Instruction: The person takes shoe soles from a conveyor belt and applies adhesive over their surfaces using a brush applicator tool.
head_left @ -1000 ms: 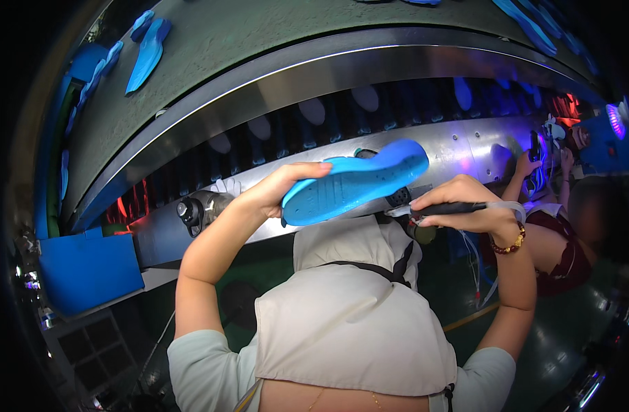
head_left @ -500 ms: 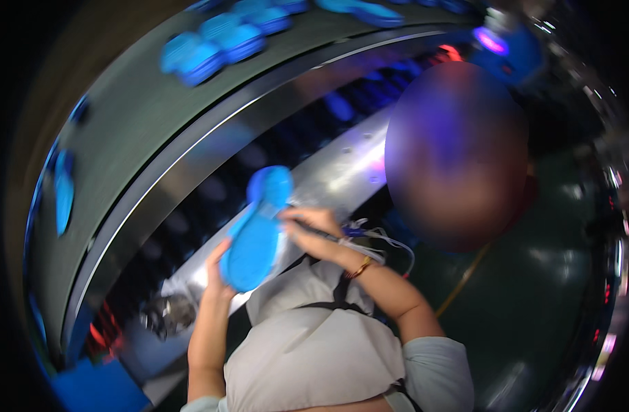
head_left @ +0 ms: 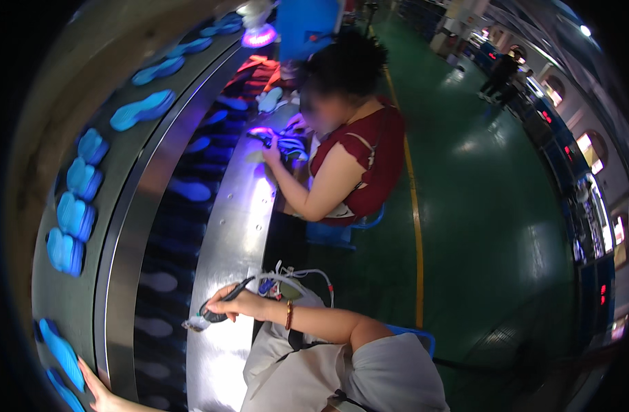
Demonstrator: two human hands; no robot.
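At the lower left, my left hand (head_left: 98,391) reaches over the belt with fingers stretched out, against the edge of a blue shoe sole (head_left: 62,350). Beside it, nearer the rim, lies another blue sole (head_left: 64,390). My right hand (head_left: 237,303) is closed round a black pen-shaped tool (head_left: 240,287) above the steel ledge (head_left: 222,367). Under its fingers is a dark rounded object, partly hidden. A crumpled clear piece (head_left: 194,323) lies by its tip; what it is I cannot make out.
Several blue soles (head_left: 74,216) lie on the grey conveyor belt (head_left: 115,165). Shoe sole shapes rest in the dark channel (head_left: 191,189). A person in red (head_left: 349,158) sits ahead at the ledge, under a purple lamp (head_left: 259,36). White cables (head_left: 307,271) hang by my right wrist.
My left hand has gone from holding a blue sole before me to the belt at the left. My right hand, still on the tool, has come down to the ledge. The view has turned.
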